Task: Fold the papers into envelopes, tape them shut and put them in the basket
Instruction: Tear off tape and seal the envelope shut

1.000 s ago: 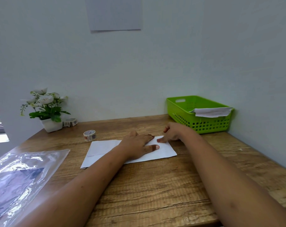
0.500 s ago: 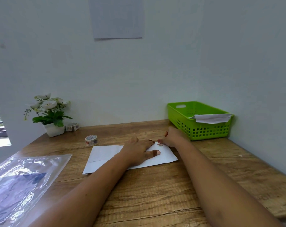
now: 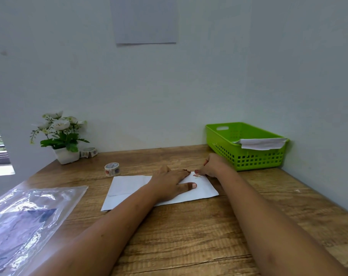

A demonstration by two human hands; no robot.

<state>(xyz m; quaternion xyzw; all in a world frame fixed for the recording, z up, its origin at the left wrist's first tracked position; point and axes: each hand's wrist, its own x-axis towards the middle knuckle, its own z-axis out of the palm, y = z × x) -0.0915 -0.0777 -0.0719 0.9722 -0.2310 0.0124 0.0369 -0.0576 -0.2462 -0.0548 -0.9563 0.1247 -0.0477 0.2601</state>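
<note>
Two hands press a folded paper flat on a wooden table.

The wooden table (image 3: 189,246) is big and brown. A clear plastic bag (image 3: 23,226) lies at its left edge. The green basket (image 3: 247,158) sits in the far right corner with a white envelope (image 3: 262,143) on its rim. The folded paper (image 3: 129,186) lies in the middle. The left hand (image 3: 169,186) rests flat and open on it. The right hand (image 3: 213,166) is curled, one fingertip pushing down a small tape piece (image 3: 197,176). A tape roll (image 3: 112,169) stands nearby.

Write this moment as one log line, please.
step: taping envelope | left hand: flat on folded paper | right hand: pressing tape piece | basket: one envelope on rim
</note>
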